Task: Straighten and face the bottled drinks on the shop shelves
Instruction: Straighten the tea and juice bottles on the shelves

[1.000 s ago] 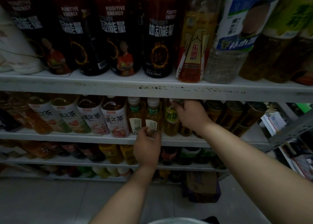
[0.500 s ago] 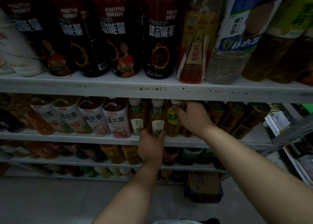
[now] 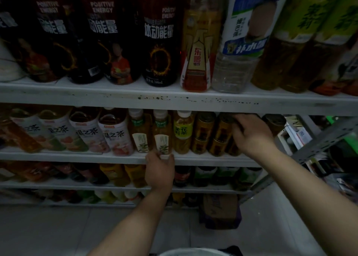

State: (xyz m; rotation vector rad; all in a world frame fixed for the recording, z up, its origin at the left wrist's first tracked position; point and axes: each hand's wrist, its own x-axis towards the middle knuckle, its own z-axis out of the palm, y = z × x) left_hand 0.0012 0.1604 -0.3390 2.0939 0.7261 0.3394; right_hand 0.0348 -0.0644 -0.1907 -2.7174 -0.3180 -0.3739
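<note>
Left hand [image 3: 159, 170] clamped on base of tea bottle [image 3: 162, 131], middle shelf [image 3: 77, 157] front edge | right hand [image 3: 251, 137] curled over can [image 3: 222, 130], toward right end | step: facing row | next: probably twist labels forward, upright

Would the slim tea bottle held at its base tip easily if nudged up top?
Probably: the tea bottle looks tall and narrow, so a high push may topple it. It seems full, so likely heavy for its size. The left hand grips its base.
</note>
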